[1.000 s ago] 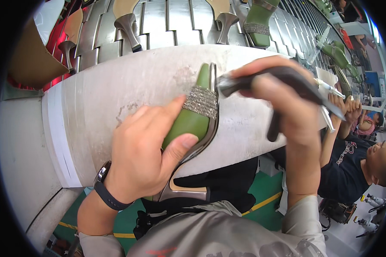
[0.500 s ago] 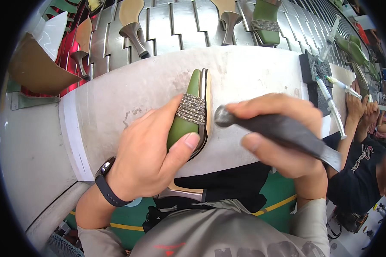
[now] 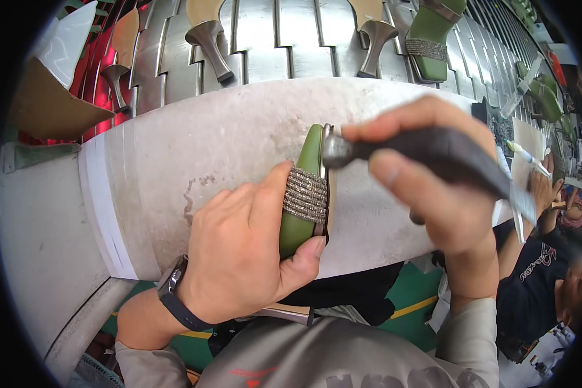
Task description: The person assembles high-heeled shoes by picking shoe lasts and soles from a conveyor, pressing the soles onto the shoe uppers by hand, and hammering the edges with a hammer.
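My left hand (image 3: 236,249) is closed around a green high-heeled shoe (image 3: 295,239) with a sparkling stone-set strap, pressing it on its side against the white work surface. The shoe's toe points away from me, and its sole edge faces right. Part of its heel end shows below my wrist. In my right hand (image 3: 456,216), slightly blurred, is a hammer (image 3: 449,158) with a dark body, a round metal face and a flat blade-like far end. The round face is at the sole edge near the toe; whether it touches cannot be made out.
Beyond the pale work surface (image 3: 174,142) runs a metal slat conveyor (image 3: 258,64) carrying heeled soles (image 3: 207,48) and another green shoe (image 3: 428,52). A brown curved panel (image 3: 55,103) stands at left. At right are a dark block (image 3: 495,119), syringes (image 3: 527,155) and a co-worker's hands (image 3: 543,187).
The hammer's round face has moved from beside the sole to its edge near the toe. My left hand keeps its grip on the shoe; the whole view has shifted slightly.
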Available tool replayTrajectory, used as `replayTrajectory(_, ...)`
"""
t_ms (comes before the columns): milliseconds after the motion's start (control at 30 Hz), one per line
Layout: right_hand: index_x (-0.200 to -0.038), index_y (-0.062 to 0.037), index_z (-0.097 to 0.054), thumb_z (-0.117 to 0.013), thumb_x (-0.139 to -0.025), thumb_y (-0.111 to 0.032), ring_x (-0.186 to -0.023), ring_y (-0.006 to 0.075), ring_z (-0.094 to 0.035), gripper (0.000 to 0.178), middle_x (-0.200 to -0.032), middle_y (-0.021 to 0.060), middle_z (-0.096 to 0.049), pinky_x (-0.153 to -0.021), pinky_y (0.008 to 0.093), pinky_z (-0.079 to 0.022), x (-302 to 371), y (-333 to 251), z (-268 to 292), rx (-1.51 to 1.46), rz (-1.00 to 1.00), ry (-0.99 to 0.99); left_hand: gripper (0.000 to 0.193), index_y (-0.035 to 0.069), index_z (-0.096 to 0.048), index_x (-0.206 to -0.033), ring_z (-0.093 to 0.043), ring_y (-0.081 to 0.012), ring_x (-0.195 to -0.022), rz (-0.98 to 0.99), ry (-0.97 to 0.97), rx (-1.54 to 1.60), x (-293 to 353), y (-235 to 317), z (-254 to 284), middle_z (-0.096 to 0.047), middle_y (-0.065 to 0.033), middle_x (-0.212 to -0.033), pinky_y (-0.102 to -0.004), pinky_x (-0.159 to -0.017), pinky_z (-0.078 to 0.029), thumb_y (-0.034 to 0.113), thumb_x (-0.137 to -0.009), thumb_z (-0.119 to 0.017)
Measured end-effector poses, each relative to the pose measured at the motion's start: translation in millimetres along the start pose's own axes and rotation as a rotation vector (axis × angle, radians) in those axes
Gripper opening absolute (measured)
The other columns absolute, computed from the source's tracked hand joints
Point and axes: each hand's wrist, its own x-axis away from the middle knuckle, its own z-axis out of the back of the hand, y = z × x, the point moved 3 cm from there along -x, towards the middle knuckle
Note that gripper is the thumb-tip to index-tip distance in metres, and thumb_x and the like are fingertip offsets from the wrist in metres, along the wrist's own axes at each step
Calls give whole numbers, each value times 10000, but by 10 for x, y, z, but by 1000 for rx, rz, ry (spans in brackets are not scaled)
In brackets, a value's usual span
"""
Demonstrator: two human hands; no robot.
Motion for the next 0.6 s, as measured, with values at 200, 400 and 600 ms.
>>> replayTrajectory(200, -1097, 42, -722, -738, -872, -88, -1043, 217, -749, 261, -1101, 175, -802, -964, 347, -569, -77, -82, 33, 137, 44, -67, 700, -90, -554, -1347, -664, -408, -749, -6, 52, 9, 0, 5, -13, -666, -193, -846, -501, -685, -523, 307, -830, -805)
replayTrajectory(400, -1028, 48, -739, -788, -726, -53, -974, 312, -802, 322, -1048, 231, -802, -910, 384, -625, 213, -215, -79, 287, 234, -221, 708, -119, -544, -1357, -706, -453, -843, 39, 25, 52, 37, 23, 11, -705, -245, -996, -487, -772, -575, 207, -782, -796)
replayTrajectory(600, -975, 33, -756, -824, -719, -61, -957, 358, -807, 282, -986, 199, -798, -858, 425, -660, 341, -292, -230, 502, 517, -252, 729, -106, -548, -1358, -710, -449, -842, 51, 35, 87, 49, 11, 25, -710, -249, -991, -484, -768, -578, 178, -748, -828)
